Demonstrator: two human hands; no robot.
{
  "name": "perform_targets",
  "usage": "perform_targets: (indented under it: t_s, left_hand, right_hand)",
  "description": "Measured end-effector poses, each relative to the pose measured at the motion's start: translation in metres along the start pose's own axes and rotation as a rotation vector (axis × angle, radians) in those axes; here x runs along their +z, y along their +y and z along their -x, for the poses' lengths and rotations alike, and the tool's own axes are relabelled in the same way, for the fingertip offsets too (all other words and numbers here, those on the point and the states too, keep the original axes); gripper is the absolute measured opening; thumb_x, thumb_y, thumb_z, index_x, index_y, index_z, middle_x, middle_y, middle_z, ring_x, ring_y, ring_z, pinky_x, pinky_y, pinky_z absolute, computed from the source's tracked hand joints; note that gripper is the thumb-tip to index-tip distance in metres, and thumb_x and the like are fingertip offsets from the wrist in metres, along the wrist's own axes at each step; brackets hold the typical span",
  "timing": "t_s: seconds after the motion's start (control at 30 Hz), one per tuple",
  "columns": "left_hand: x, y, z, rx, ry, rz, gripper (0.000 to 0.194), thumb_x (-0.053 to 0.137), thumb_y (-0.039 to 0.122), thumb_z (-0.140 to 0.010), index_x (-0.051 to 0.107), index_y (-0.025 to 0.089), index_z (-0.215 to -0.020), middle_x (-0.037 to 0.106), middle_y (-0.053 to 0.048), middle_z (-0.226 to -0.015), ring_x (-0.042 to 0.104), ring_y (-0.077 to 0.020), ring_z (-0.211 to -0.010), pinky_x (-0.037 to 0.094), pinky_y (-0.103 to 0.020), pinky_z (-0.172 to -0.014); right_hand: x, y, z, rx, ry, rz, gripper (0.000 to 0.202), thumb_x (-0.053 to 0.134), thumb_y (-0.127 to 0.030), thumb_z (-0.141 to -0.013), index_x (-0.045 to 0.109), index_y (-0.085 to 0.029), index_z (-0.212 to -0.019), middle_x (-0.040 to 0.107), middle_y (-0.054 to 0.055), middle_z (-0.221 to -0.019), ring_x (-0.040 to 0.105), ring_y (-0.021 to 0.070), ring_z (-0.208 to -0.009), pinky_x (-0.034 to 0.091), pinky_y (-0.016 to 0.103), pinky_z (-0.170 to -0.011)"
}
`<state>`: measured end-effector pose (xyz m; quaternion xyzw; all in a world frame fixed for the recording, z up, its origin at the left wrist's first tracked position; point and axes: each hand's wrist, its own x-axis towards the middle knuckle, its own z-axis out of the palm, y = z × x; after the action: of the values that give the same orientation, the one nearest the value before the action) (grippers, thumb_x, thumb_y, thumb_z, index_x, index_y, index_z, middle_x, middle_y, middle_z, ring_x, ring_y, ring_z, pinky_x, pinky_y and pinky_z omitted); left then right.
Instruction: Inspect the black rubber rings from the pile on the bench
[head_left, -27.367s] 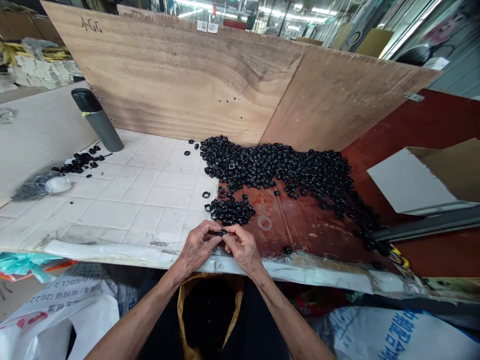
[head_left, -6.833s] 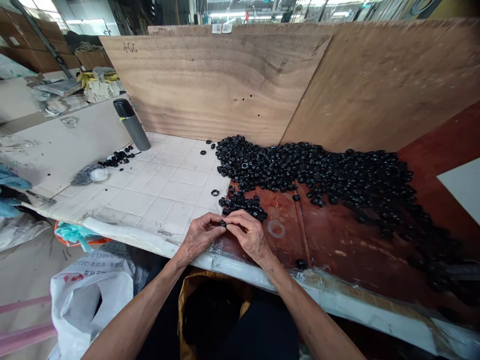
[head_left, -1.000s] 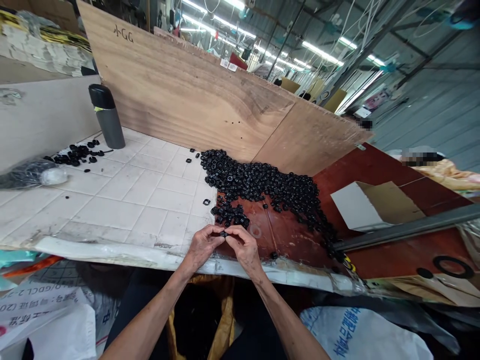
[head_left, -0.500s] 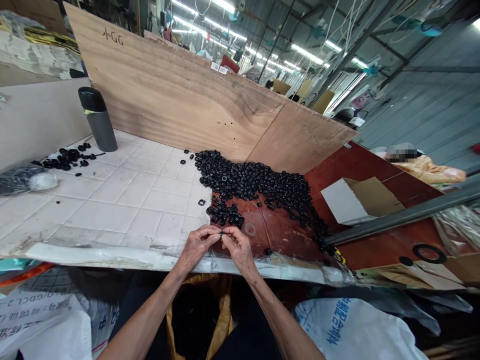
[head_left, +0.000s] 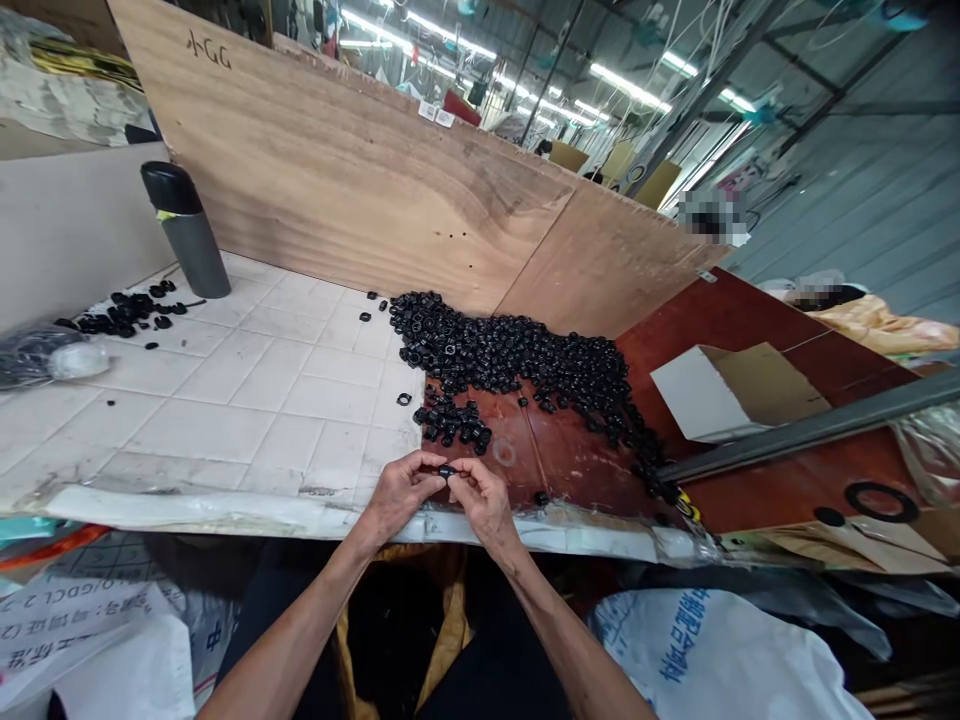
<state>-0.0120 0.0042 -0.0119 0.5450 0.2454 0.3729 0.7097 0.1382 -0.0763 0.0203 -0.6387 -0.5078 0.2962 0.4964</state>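
Between the fingertips of both hands is one small black ring-like part (head_left: 446, 471), partly covered by the fingers. My left hand (head_left: 401, 492) pinches it from the left, and my right hand (head_left: 480, 495) pinches it from the right. Both are just above the table's front edge. Right behind my hands lies a small cluster of similar black parts (head_left: 454, 422). It runs into a large heap of them (head_left: 510, 350) along the wooden board. A single black ring (head_left: 403, 399) lies on the white surface left of the cluster.
A tall wooden board (head_left: 337, 150) closes off the back. A grey bottle (head_left: 193, 245) stands at the left by more black pieces (head_left: 124, 315) and a plastic bag (head_left: 52, 357). At the right are an open carton (head_left: 739, 395) and a metal bar (head_left: 817, 425). An open yellow sack (head_left: 448, 620) is below.
The black part shows more between my fingertips now, and my fingers have shifted slightly around it. The view has tilted a little; the heap looks the same.
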Motion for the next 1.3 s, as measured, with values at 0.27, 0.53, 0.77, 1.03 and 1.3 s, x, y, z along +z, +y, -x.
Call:
perform_targets:
  t_s: [0.27,0.53,0.77,1.03,1.3]
  left_hand:
    - [0.001,0.005,0.001,0.327,-0.008,-0.341,0.022,0.067,0.016,-0.087,0.072,0.020,-0.108,0.074,-0.005,-0.106,0.069,-0.0188,-0.101,0.053,-0.033,-0.097]
    - [0.005,0.005,0.001,0.073,0.024,-0.148,0.022,0.069,0.023,-0.084,0.073,0.018,-0.105,0.076,-0.004,-0.097,0.072,-0.0174,-0.083,0.058,-0.029,-0.080]
    - [0.003,0.005,0.001,0.030,0.056,-0.041,0.027,0.073,0.028,-0.082,0.070,0.016,-0.107,0.076,-0.004,-0.094,0.073,-0.0169,-0.078,0.059,-0.028,-0.076]
    - [0.004,0.009,0.002,0.011,0.058,-0.013,0.030,0.075,0.029,-0.080,0.068,0.015,-0.106,0.074,-0.003,-0.082,0.072,-0.0172,-0.075,0.059,-0.028,-0.074]
    - [0.003,0.014,0.004,0.001,0.013,0.009,0.035,0.077,0.035,-0.080,0.069,0.014,-0.107,0.075,-0.005,-0.085,0.071,-0.0165,-0.074,0.058,-0.028,-0.073]
  right_hand:
    - [0.011,-0.009,-0.001,0.361,0.023,-0.412,0.038,0.071,-0.055,-0.081,0.063,-0.018,-0.073,0.057,-0.003,-0.057,0.048,0.0117,-0.046,0.049,0.026,-0.048]
    - [0.012,-0.003,0.001,0.038,0.104,0.113,0.035,0.057,-0.049,-0.094,0.066,-0.018,-0.079,0.062,0.000,-0.060,0.057,0.0131,-0.049,0.048,0.024,-0.051]
    - [0.014,-0.002,0.000,-0.028,0.087,0.190,0.035,0.051,-0.044,-0.099,0.068,-0.019,-0.081,0.059,-0.002,-0.052,0.057,0.0134,-0.045,0.048,0.023,-0.052]
    - [0.011,-0.002,0.007,-0.105,0.108,0.318,0.038,0.049,-0.044,-0.100,0.068,-0.018,-0.079,0.058,-0.002,-0.053,0.054,0.0130,-0.048,0.045,0.023,-0.054]
    - [0.006,-0.006,0.010,-0.016,0.064,0.138,0.028,0.058,-0.044,-0.094,0.066,-0.019,-0.082,0.064,-0.001,-0.060,0.060,0.0139,-0.049,0.047,0.024,-0.052]
